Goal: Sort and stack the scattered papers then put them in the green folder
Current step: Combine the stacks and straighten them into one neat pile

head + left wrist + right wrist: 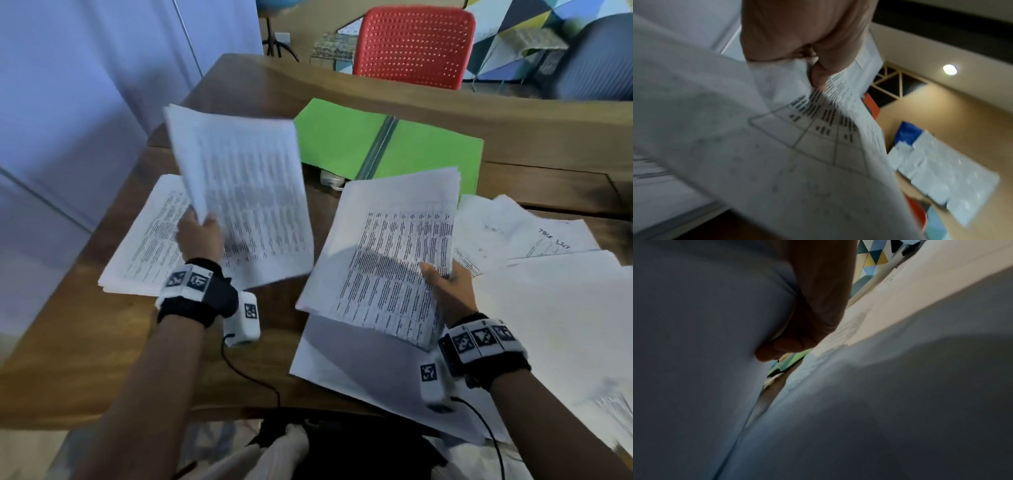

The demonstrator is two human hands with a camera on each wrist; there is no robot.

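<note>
left pile [144,240]: flat on the desk [85,342], left of the folder, under the left hand.
left hand [200,233]: clenched on a lifted sheaf [239,192] by its near left corner, thumb on top; sheaf tilted up, long axis running away from the person.
folder [342,137]: green, open flat at the far side of the desk, ahead of and between both hands.
right hand [448,284]: grasping the right stack [387,253] by its near right edge, raised off loose sheets [548,308].
key relation: folder lies beyond both bundles; the right stack's far edge is nearest it, a judgement.

Both hands are raised forward: left hand [200,236] pinching, right hand [452,291] apparently gripping too, fingers hidden.
</note>
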